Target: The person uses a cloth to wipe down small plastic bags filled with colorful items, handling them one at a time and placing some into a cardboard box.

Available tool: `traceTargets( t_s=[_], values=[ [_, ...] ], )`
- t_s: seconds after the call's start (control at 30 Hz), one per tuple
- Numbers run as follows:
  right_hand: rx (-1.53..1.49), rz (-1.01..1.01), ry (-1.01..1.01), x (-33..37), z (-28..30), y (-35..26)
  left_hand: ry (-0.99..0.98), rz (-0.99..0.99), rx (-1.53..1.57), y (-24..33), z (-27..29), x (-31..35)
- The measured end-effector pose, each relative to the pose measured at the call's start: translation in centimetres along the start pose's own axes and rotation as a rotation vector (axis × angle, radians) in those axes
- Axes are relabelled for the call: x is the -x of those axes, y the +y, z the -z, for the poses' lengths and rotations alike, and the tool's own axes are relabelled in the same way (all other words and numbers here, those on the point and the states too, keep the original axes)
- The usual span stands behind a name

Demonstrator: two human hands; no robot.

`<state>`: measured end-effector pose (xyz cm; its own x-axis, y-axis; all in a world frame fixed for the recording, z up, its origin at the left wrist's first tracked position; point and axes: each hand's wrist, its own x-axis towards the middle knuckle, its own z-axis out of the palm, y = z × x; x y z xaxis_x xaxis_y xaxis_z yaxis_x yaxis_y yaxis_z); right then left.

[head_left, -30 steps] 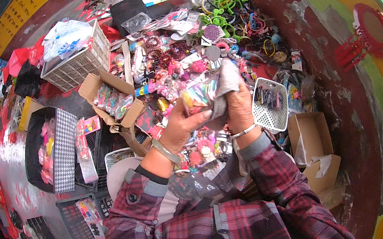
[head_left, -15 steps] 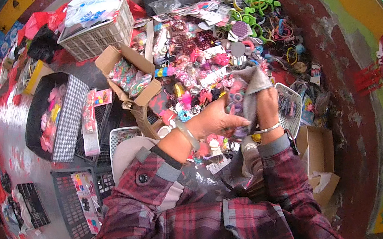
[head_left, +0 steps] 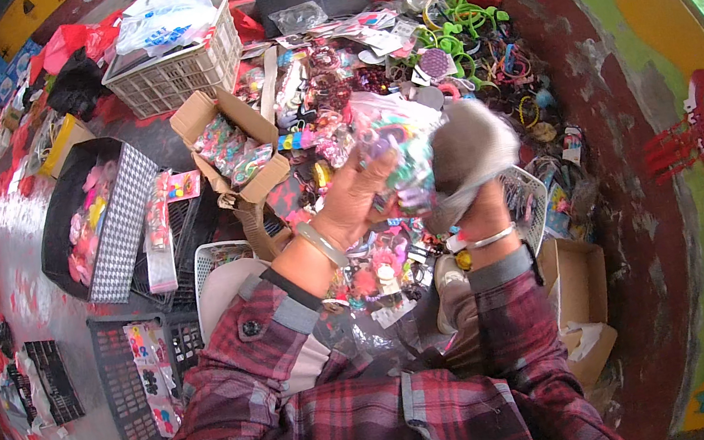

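Left hand (head_left: 354,199) pinches bag (head_left: 401,134) | right hand (head_left: 486,212) grips cloth (head_left: 478,145) by bag's right edge | I'd keep bag taut, cloth flat

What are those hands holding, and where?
The left hand grips a clear bag by its left side; the right hand holds a grey cloth, exact spot blurred.

We curl our left hand (head_left: 353,197) in a grip; our right hand (head_left: 485,213) stands beside it, fingers hidden.
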<state>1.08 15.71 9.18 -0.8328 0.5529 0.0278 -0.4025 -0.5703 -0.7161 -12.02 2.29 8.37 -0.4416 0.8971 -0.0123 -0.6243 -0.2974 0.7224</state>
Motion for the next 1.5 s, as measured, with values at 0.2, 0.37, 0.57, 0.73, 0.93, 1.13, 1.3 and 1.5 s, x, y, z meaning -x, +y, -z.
traceTargets(
  t_s=[0.2, 0.37, 0.57, 0.73, 0.93, 1.13, 1.3, 1.5],
  values=[
    [0.564, 0.195, 0.19, 1.1, -2.9, 3.8, -0.071, -0.093, -0.082, -2.6, -0.5, 0.1],
    [0.641, 0.191, 0.248, 1.2, -2.6, 2.4, -0.084, -0.113, -0.233, -1.0, -1.8, 0.6],
    [0.097, 0.004, 0.159, 0.2, -1.0, 1.7, -0.336, -0.104, -0.534, -1.3, -1.5, 0.1],
    [0.091, 0.006, 0.31, 0.9, -1.3, 1.7, -0.408, 0.006, -0.405, -1.9, -1.4, 0.3],
    [-0.058, -0.057, 0.319, 0.9, -2.4, 0.6, -0.333, 0.016, -0.462, -0.8, -1.2, 0.2],
    [-0.098, 0.052, 0.147, 0.5, -1.5, -3.0, -0.252, 0.119, -0.669, 1.1, -0.7, 0.6],
    [1.251, 0.324, 0.049, 0.8, -1.4, 1.2, -0.252, 0.148, -1.133, -0.4, -1.9, 0.8],
    [1.586, 0.363, 0.263, 1.4, -3.4, 1.9, -0.435, -0.008, -1.083, -2.2, -0.3, 0.9]
  ],
)
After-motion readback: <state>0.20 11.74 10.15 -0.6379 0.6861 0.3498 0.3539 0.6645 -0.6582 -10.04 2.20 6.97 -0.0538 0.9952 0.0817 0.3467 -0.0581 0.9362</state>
